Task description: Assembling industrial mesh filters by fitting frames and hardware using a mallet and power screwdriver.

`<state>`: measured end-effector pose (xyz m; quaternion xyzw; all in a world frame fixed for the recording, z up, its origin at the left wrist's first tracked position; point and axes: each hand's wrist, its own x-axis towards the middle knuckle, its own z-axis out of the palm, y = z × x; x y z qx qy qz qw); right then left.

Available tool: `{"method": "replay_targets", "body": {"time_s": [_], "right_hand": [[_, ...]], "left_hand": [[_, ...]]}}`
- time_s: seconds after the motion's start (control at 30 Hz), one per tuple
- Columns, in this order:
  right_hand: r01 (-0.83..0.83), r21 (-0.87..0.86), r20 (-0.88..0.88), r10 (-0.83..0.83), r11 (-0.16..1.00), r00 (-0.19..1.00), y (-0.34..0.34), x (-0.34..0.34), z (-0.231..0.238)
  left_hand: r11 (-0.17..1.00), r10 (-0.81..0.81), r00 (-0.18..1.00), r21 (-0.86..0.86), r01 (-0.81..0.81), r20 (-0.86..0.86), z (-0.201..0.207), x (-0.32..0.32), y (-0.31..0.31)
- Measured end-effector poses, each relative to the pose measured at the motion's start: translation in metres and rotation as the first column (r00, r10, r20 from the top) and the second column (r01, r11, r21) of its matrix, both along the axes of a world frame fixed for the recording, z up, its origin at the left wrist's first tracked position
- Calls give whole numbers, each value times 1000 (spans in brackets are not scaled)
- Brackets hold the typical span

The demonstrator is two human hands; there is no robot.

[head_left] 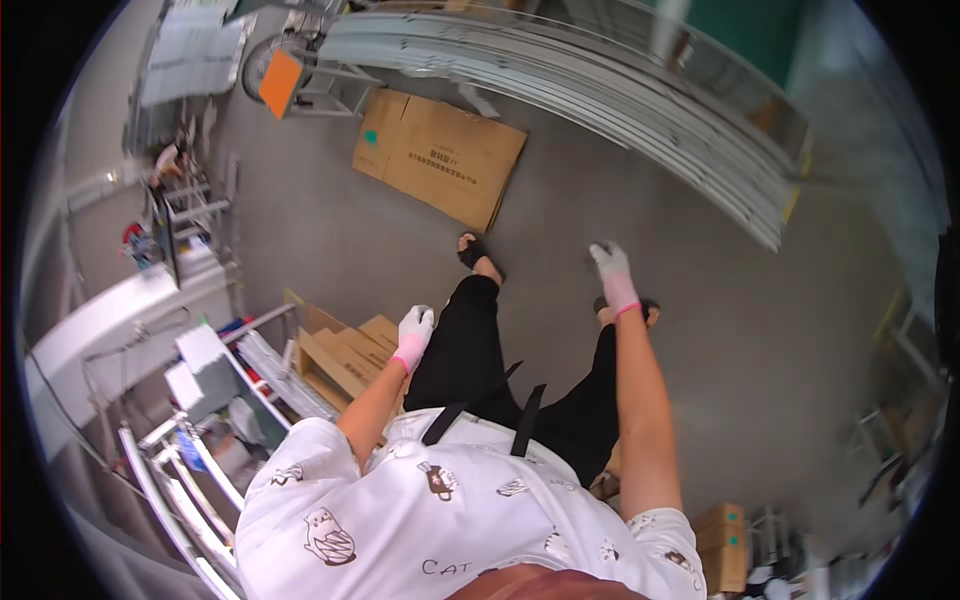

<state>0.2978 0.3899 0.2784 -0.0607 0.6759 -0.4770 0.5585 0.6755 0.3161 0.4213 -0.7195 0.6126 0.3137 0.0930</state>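
Note:
My left hand (414,334), in a white glove with a pink cuff, hangs beside my left thigh. Its fingers are curled in, and nothing shows in them. Farther forward on the right, my right hand (611,268) wears a matching glove; its fingers are bent together around nothing visible. Neither hand touches an object. Closest to the left hand are several folded cardboard pieces (345,358) leaning by a rack. A flat cardboard sheet (437,160) lies on the floor ahead of my feet.
Long pale metal profiles (590,105) lie stacked across the far side. An orange panel (279,85) sits on a metal frame at far left. A cluttered rack (205,455) stands near left, a cardboard box (722,548) near right. Another person (168,163) is far left.

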Motion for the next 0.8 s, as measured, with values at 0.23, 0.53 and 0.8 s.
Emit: {"method": "replay_targets", "body": {"time_s": [0.23, 0.53, 0.8], "right_hand": [[-6, 327, 331, -109, 945, 937, -118, 124, -154], [210, 351, -211, -142, 912, 967, -291, 172, -407], [248, 228, 308, -311, 942, 899, -283, 229, -445]], "left_hand": [[992, -61, 997, 116, 54, 51, -75, 60, -34], [924, 383, 920, 38, -381, -81, -106, 122, -42], [925, 368, 930, 101, -366, -3, -110, 116, -48]]}}
